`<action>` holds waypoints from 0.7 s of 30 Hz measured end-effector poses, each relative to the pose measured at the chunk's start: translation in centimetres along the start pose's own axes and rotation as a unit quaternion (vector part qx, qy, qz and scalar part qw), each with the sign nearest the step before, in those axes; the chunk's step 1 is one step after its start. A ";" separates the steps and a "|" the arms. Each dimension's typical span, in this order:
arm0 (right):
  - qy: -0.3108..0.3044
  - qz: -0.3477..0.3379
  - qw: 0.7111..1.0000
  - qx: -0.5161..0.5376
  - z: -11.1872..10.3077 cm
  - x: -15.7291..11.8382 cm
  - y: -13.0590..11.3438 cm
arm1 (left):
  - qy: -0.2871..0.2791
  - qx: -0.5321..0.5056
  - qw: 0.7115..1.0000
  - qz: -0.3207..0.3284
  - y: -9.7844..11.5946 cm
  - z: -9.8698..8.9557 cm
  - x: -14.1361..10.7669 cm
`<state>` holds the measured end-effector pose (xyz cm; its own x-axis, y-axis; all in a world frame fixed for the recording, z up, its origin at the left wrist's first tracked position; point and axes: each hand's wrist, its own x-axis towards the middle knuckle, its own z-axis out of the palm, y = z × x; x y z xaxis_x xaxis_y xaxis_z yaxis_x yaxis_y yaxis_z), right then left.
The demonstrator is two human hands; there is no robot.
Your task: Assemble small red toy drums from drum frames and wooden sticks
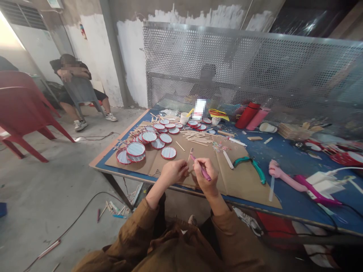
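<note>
The right hand [206,175] is gripping a pink pen [203,169], the left hand [174,171] is closing with its contents hidden, and many red-rimmed discs [135,149] and loose sticks [195,136] are lying on the cardboard [244,181].

Two hands [206,174], two bottles [247,115], one pair of green pliers [251,165].

Glossy pink plastic tube [203,170], pale matt wooden sticks [195,138], rough brown cardboard [241,181]

Red-rimmed, white-striped discs [168,153] on brown cardboard [241,181] atop a blue table [283,166]
</note>
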<state>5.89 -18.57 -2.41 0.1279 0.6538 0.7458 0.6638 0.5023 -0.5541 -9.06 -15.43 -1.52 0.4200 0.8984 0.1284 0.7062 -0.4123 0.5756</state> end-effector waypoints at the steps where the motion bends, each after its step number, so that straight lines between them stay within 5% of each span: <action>1: 0.000 -0.002 1.000 0.000 0.0 0.0 0.0 | 0.000 -0.001 1.000 0.001 0.0 0.0 0.0; 21: 0.024 0.008 0.999 -0.036 0.0 0.2 0.0 | 0.000 -0.017 1.000 -0.002 0.0 0.0 0.1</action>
<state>5.91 -18.49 -2.26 0.1726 0.6323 0.7553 0.7121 0.4497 -0.5392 -9.04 -15.37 -1.53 0.4164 0.9005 0.1256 0.6882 -0.4024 0.6037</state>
